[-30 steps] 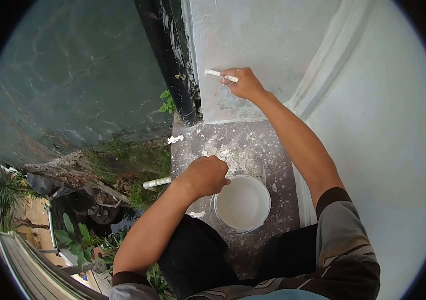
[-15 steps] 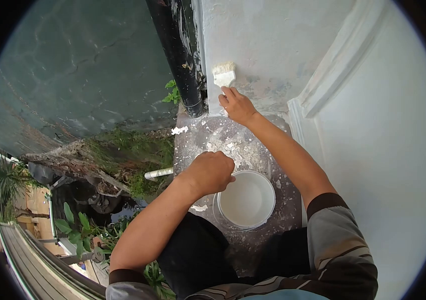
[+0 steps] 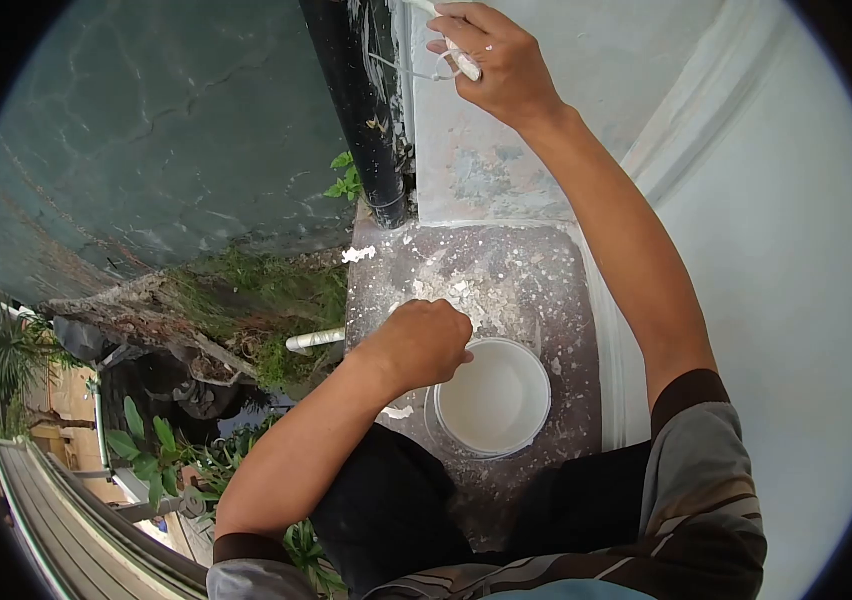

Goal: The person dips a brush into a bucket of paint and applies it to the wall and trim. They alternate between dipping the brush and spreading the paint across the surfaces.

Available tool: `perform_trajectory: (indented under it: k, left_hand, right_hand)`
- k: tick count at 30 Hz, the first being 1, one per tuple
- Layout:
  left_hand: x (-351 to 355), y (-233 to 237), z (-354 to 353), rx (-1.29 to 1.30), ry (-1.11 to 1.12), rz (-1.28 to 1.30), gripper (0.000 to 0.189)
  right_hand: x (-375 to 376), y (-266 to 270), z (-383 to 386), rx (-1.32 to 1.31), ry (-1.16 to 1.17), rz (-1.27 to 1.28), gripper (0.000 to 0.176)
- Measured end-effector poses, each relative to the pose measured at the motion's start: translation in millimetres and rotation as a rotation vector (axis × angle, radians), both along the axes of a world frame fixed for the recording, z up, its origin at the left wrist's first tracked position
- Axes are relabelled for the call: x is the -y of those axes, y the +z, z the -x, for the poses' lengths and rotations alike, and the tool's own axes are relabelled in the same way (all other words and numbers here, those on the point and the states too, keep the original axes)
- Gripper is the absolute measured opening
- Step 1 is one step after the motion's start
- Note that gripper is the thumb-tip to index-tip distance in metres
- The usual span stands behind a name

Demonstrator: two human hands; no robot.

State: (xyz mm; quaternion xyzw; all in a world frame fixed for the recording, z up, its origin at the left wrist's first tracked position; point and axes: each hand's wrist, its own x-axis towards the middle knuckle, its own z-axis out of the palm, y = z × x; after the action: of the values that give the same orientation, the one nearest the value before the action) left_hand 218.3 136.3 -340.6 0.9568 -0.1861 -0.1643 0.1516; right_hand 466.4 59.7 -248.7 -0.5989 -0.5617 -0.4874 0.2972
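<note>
My right hand (image 3: pixel 501 65) is wrapped round the white handle of a paintbrush (image 3: pixel 466 66), up against the pale wall at the top of the view. The bristle end runs out of the frame, and a thin whitish loop hangs by the handle. Below, my left hand (image 3: pixel 418 345) is closed in a fist at the upper left rim of a round white paint bucket (image 3: pixel 494 398). What its fingers grip, if anything, is hidden beneath them. White paint covers the bucket's inside.
The dark ledge (image 3: pixel 571 300) is strewn with flaked white paint (image 3: pixel 486 305). A black drainpipe (image 3: pixel 361 120) runs beside the wall (image 3: pixel 586 80), which has a patchy, peeling area low down. Left of the ledge are a short white pipe (image 3: pixel 314 341), plants and a drop.
My right hand has carried the paintbrush upward along the wall, taking its bristles out of view. My left hand and the bucket have stayed in place.
</note>
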Motion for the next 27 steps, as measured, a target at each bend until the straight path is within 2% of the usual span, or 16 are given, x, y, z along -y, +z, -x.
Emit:
perform_trajectory:
  k: [1,4,6,9,11,13,15,18,20,24,27]
  left_hand:
    - [0.2,-0.9,-0.7,0.003,-0.006,0.002,0.028]
    - [1.2,-3.2,-1.8,0.010,-0.025,-0.002,0.028]
    - [-0.2,-4.2,-1.7,0.014,-0.022,-0.021,0.028]
    - [-3.4,-8.2,0.9,0.055,-0.032,0.007,0.029]
    - [-3.1,-5.2,2.0,0.037,-0.015,-0.001,0.029]
    - [-2.4,-2.0,3.1,0.025,-0.015,-0.007,0.029]
    - [-1.1,0.3,0.8,0.032,-0.029,-0.005,0.028]
    - [1.6,0.6,-1.3,0.027,-0.028,0.028,0.027]
    - [3.3,0.2,-0.8,0.066,-0.040,0.048,0.027]
    - [5.9,0.1,-2.4,0.104,-0.072,0.072,0.026]
    - [7.6,-0.9,-3.4,0.102,-0.087,0.088,0.024]
  right_hand:
    - [2.3,-0.4,4.1,0.170,-0.110,0.041,0.031]
    - [-7.1,-69.0,-0.3,0.022,-0.204,0.121,0.022]
    - [-2.4,-142.8,0.4,0.053,-0.356,0.339,0.022]
    - [1.0,-233.3,18.2,-0.228,-0.361,0.502,0.020]
    - [0.5,-258.0,28.8,-0.509,-0.340,0.602,0.020]
    - [-1.3,-258.6,21.8,-0.588,-0.226,0.548,0.021]
    - [-6.5,-230.1,16.2,-0.709,-0.184,0.443,0.015]
    - [-2.5,-158.5,-5.8,-0.620,-0.105,0.238,0.012]
    - [3.4,-89.1,-2.1,-0.612,-0.212,0.147,0.008]
    - [5.8,12.2,7.6,-0.035,-0.100,-0.076,0.011]
    - [-11.3,43.9,8.6,0.240,-0.190,0.049,0.010]
